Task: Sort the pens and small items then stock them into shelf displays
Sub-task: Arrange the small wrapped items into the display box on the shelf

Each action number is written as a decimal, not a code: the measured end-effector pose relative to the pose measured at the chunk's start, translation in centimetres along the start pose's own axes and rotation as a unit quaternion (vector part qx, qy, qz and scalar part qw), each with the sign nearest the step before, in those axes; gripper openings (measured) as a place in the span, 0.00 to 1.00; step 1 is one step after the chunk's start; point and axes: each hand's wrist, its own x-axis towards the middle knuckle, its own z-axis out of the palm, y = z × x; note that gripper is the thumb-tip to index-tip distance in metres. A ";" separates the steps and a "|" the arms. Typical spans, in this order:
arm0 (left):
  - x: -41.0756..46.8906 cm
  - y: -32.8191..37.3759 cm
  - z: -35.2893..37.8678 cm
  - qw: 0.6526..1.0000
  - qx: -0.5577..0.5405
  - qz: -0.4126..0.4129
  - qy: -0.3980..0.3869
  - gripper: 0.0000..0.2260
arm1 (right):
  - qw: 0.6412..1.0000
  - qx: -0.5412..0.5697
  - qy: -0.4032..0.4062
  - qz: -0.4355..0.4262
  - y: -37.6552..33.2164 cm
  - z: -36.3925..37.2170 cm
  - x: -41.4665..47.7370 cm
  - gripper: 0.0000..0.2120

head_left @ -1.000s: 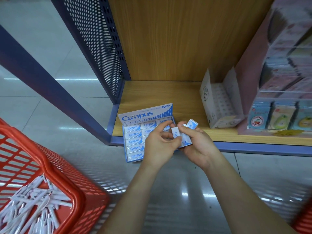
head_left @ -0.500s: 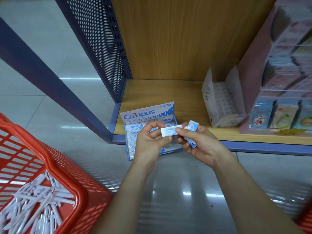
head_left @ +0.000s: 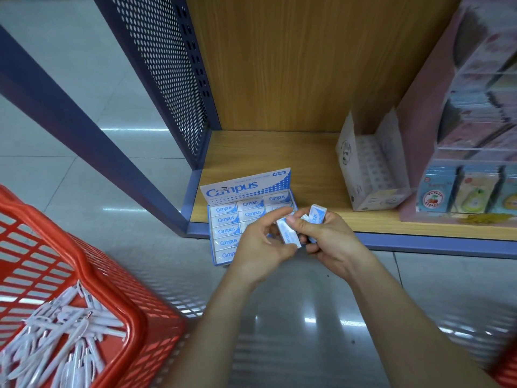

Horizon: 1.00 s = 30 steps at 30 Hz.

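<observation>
An open blue and white Campus eraser box [head_left: 232, 225] lies at the front left corner of the wooden shelf [head_left: 279, 161], partly overhanging its edge, with rows of erasers inside. Just in front of the box, my right hand [head_left: 330, 242] grips a few blue and white erasers [head_left: 317, 215]. My left hand [head_left: 260, 245] pinches one eraser [head_left: 288, 233] held between both hands. A red basket [head_left: 92, 278] at the lower left holds several white pens [head_left: 58, 337].
A white open display carton [head_left: 369, 175] stands on the shelf to the right. A pink tiered display [head_left: 470, 135] with small packaged items fills the far right. A perforated blue side panel [head_left: 167, 74] bounds the shelf on the left. Grey tiled floor [head_left: 307, 317] lies below.
The eraser held crosswise by my left hand has turned lengthwise and now sits tilted between both hands. Both hands stay close together in front of the box.
</observation>
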 end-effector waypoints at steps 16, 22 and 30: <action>1.2 -0.8 -1.1 0.977 0.172 0.102 0.070 0.15 | 0.996 -0.085 -0.021 0.016 -0.7 -1.9 0.1 0.09; 1.6 -1.1 -1.7 0.958 0.257 0.115 0.057 0.14 | 0.997 -0.081 0.007 0.009 -0.2 -2.0 0.6 0.05; 2.8 -2.9 -0.7 0.891 0.427 0.131 0.088 0.15 | 0.992 0.005 0.124 0.005 -0.7 -2.1 0.8 0.05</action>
